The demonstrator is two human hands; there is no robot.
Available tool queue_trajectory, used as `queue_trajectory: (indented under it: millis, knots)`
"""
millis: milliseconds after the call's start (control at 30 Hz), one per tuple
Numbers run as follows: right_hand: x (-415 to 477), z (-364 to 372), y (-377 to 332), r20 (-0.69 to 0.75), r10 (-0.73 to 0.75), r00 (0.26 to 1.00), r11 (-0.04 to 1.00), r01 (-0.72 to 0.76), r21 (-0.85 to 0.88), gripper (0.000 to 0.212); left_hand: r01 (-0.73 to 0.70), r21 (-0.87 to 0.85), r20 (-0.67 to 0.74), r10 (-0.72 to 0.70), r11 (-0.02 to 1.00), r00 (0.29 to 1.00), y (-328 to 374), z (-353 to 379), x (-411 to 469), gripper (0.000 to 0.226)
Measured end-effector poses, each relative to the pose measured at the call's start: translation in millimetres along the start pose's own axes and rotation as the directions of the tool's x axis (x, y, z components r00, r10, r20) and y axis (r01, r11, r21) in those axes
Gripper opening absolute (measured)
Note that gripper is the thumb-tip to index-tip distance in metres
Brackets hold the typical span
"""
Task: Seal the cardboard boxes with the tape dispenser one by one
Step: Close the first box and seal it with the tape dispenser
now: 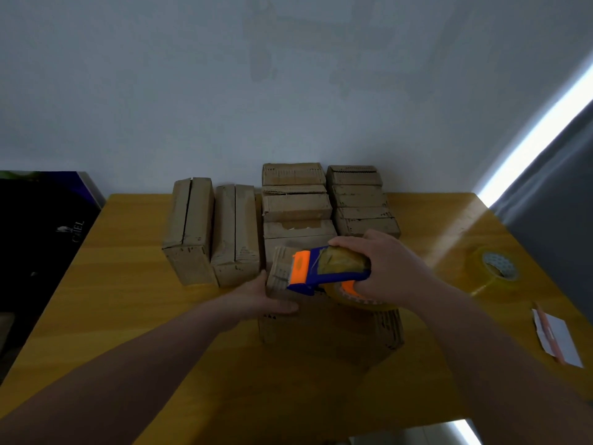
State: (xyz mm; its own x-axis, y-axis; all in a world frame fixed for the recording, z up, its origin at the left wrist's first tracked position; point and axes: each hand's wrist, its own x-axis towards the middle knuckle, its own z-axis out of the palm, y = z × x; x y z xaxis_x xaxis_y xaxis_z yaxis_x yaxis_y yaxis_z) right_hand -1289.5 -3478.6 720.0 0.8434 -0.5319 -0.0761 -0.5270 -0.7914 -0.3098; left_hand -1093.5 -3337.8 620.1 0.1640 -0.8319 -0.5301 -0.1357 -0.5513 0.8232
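Tape dispenser, blue body with an orange front, is above the near box at table centre. Its orange end is set on the box top towards the left end. A roll of clear yellowish tape is mounted in it.

Right hand is grasping the dispenser from the right, fingers curled round the roll and frame, thumb side over the top.

Left hand is at the left end of the same box. The thumb runs up the end, the other fingers lie fairly straight along the near face — pressed on, not curled round. Both forearms are bare.

We cannot tell whether tape is already laid on this box; its top is dim and partly hidden by the dispenser.

Behind it on the table:
- two long boxes side by side at the left, touching, each with a seam along the top;
- a centre stack of similar boxes just behind the near box, and a right stack beside it — both reach back to the wall.

On the right, well apart from the boxes, is a spare tape roll lying flat. Nearer us, by the right edge, lies a white card with a reddish strip.

Off the table's left edge is a dark panel with pale lettering, unreadable.
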Motion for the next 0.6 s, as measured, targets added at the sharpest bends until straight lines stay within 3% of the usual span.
queue_trajectory:
  millis: [33,100,167,267,467,600]
  knots:
    - [-0.5,-0.3,0.6,-0.003,-0.001,1.000,1.000,0.001,0.001,0.069,-0.043,0.192,-0.047,0.053,0.980,0.997,2.6,-1.8,2.4,0.131]
    - [-1.8,-2.1,2.4,-0.004,-0.002,1.000,1.000,0.002,0.018,0.070,-0.135,0.599,-0.063,0.214,0.789,0.975,13.5,-6.0,6.3,0.144]
    - [-3.1,-3.8,4.3,-0.006,-0.007,1.000,0.999,0.007,0.040,0.070,-0.200,0.782,0.042,0.270,0.590,0.962,27.9,-9.6,6.7,0.141]
    - [-4.3,-5.0,6.4,-0.013,-0.030,0.999,0.998,0.030,0.059,0.071,-0.253,0.824,0.141,0.250,0.507,0.958,40.1,-12.1,9.1,0.129]
    - [-13.2,-13.6,14.9,-0.037,-0.039,0.999,0.963,0.048,0.265,0.071,-0.293,0.873,0.169,0.322,0.390,0.932,38.7,-16.9,23.4,0.132]
    - [-17.5,-16.5,16.6,-0.004,-0.059,0.998,0.968,0.059,0.243,0.074,-0.326,0.904,0.212,0.369,0.278,0.905,42.7,-14.0,16.9,0.126]
